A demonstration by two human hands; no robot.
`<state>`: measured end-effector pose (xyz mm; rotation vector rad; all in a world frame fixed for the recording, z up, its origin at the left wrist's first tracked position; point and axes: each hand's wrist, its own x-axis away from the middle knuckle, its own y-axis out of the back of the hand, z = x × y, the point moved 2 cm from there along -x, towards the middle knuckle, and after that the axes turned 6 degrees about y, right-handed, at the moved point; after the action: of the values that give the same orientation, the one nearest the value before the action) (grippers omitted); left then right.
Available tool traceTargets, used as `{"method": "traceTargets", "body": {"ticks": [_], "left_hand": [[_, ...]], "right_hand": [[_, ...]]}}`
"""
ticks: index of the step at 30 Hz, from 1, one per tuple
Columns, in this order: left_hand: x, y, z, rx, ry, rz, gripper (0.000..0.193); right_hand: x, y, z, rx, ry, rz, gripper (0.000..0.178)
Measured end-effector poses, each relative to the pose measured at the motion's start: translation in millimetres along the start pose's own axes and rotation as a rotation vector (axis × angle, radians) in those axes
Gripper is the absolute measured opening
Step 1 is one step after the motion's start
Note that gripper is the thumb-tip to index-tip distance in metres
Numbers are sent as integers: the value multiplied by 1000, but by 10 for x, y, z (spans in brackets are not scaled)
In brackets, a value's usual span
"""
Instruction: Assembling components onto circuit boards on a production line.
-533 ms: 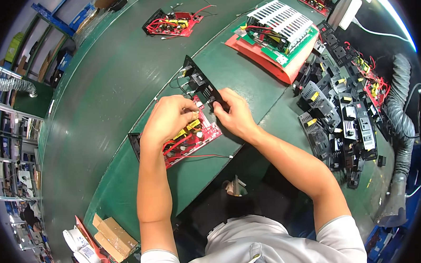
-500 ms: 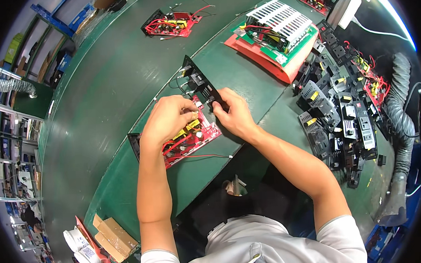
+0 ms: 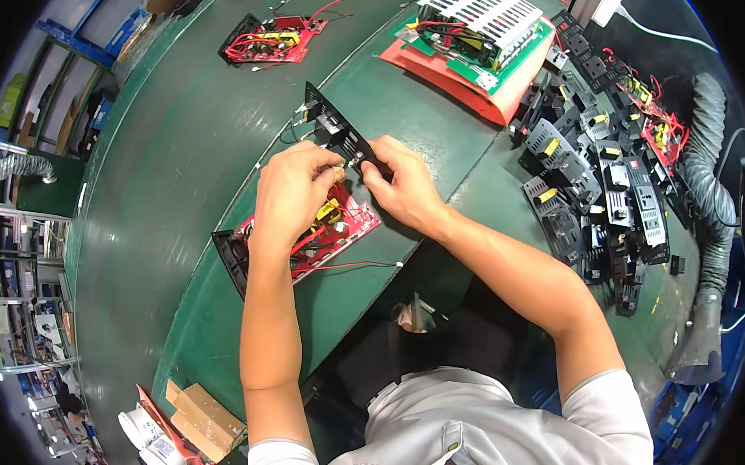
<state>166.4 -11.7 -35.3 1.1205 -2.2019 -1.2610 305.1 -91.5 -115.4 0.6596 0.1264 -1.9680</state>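
My right hand (image 3: 405, 187) grips the lower end of a black slotted panel (image 3: 329, 117), holding it tilted up on edge. Thin wires and small connectors sit on the panel's left face. My left hand (image 3: 296, 186) is closed in a pinch close to that face, by a small connector; what lies between its fingertips is too small to make out. Below both hands lies a red circuit board (image 3: 357, 225) with yellow-wrapped parts and red wires, partly covered by my left hand and forearm. A black end panel (image 3: 231, 261) stands at the board's left end.
Another red board assembly (image 3: 274, 42) lies farther back on the green bench. A white slotted metal cover (image 3: 481, 12) on a green board rests on a red-orange support (image 3: 449, 81). Black panels (image 3: 593, 183) pile up at right, beside a grey flexible duct (image 3: 707, 190). A cardboard box (image 3: 204, 418) stands lower left.
The whole view has shifted slightly. My left fingertips have moved up from the board toward the panel's face, while my right hand keeps its grip on the panel.
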Motion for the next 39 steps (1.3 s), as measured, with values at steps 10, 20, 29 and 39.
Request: {"method": "traceTargets", "body": {"ticks": [10, 20, 29, 39], "left_hand": [[-14, -60, -9, 14, -38, 12, 17], [-35, -94, 9, 39, 24, 50, 18], [-32, -84, -3, 8, 15, 27, 18], [-19, -84, -4, 21, 41, 44, 17]], "right_hand": [[-8, 1, 20, -11, 51, -22, 19], [8, -1, 42, 7, 69, -38, 30], [29, -32, 45, 79, 114, -19, 33], [22, -18, 44, 61, 118, -44, 32]]}}
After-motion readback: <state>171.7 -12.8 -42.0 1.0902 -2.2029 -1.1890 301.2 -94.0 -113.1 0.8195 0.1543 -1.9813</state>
